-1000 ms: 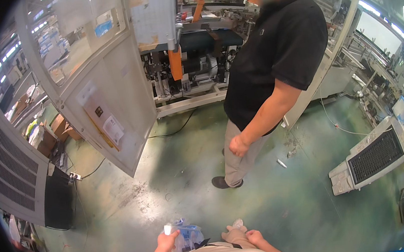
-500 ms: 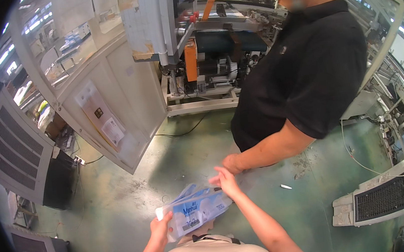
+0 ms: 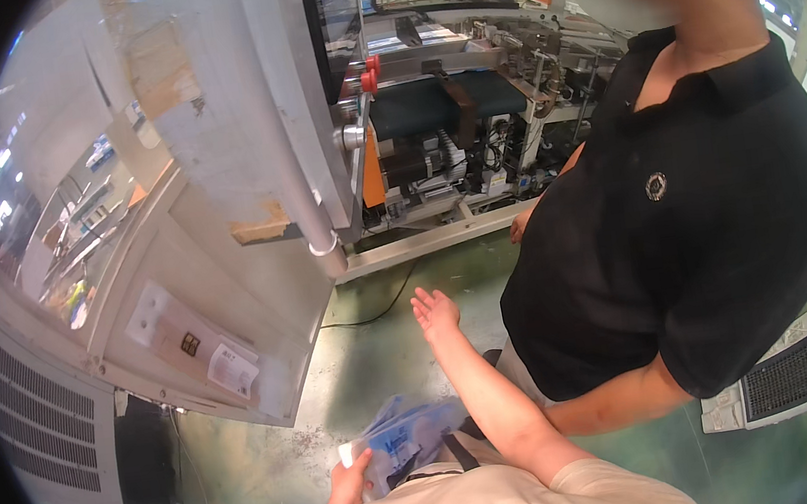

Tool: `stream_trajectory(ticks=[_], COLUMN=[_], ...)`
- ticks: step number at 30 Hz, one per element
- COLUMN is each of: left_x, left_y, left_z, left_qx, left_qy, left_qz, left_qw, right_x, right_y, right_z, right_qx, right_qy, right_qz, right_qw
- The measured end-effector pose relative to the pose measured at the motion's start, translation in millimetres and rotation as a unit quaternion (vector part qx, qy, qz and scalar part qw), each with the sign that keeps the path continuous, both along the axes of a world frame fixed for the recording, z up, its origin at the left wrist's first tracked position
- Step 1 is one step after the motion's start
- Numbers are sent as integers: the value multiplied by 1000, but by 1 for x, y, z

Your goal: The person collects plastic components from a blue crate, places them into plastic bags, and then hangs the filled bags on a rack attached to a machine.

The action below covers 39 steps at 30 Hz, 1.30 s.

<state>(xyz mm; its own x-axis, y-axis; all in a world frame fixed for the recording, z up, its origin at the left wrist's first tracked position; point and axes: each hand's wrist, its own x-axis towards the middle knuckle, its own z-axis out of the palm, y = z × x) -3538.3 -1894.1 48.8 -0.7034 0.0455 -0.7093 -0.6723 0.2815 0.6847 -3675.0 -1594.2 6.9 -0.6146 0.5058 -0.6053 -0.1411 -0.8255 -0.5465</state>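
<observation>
Left hand (image 3: 351, 480) at bottom centre, fingers pinching blue-and-white plastic bags (image 3: 408, 438) against chest – kept clear. Right hand (image 3: 434, 312) mid-frame, fingers spread, empty, extended toward open machine cabinet (image 3: 447, 116) beside co-worker (image 3: 672, 219).

floor (image 3: 376, 356): green, scuffed | open machine cabinet door (image 3: 219, 305) left | vented grey panel (image 3: 41, 417) | bright overhead lighting
</observation>
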Motion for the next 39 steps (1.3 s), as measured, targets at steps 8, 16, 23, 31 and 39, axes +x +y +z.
stream_trajectory(ticks=[8,16,23,31,39], left_x=[-30,-46,-34,-10,1], left_y=[-26,-17,-36,-38,-23], left_z=[-50,-65,-90,-85,-68], left_qx=[29,69,104,106,103], left_qy=[-14,-94,-115,-44,29], left_qz=[95,244,302,269,130], left_qw=[995,963,941,956,986], right_x=[-59,-82,-67,-3,101], right_y=[12,15,-20,-58,-10], right_z=[-69,-98,-136,-174,-222], right_qx=[-67,-101,-97,17,166], right_qy=[-81,-162,-192,-258,-332], right_qz=[-51,-41,88,289,452], right_qw=[993,981,973,922,811])
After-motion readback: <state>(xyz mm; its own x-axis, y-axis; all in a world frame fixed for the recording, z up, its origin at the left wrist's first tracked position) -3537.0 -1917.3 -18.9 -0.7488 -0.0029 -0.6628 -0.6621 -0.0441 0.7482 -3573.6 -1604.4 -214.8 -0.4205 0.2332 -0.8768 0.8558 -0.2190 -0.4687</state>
